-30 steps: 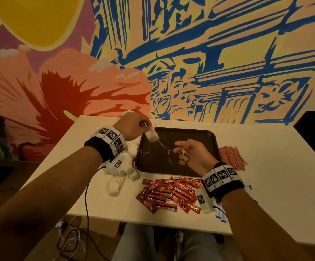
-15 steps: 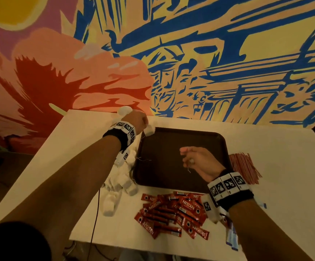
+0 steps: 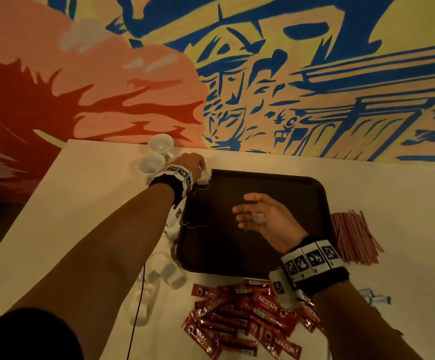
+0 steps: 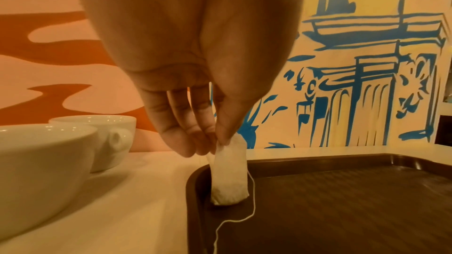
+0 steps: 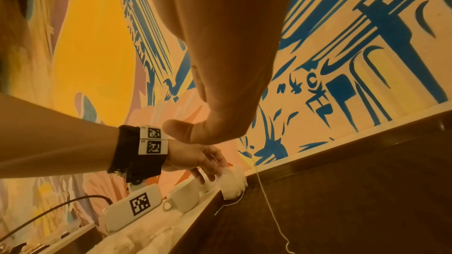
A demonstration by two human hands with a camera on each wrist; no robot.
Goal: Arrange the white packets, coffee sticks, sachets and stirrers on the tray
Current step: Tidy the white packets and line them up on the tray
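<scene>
My left hand pinches the top of a white packet with a thread, and the packet's lower end touches the far-left corner of the dark brown tray. The right wrist view shows that packet standing upright against the tray rim. My right hand hovers above the tray's middle, fingers loosely extended around a small white tag whose thread hangs down. Red coffee sticks lie in front of the tray, red stirrers to its right, and more white packets to its left.
Two white cups stand at the table's far edge just left of the tray. Pale blue sachets lie at the right behind my wrist. A dark cable runs over the front-left of the table. A painted wall rises behind the table.
My left hand has lowered the white packet down into the tray's far-left corner. My right hand has shifted slightly right and opened its fingers somewhat. The head view has tilted down.
</scene>
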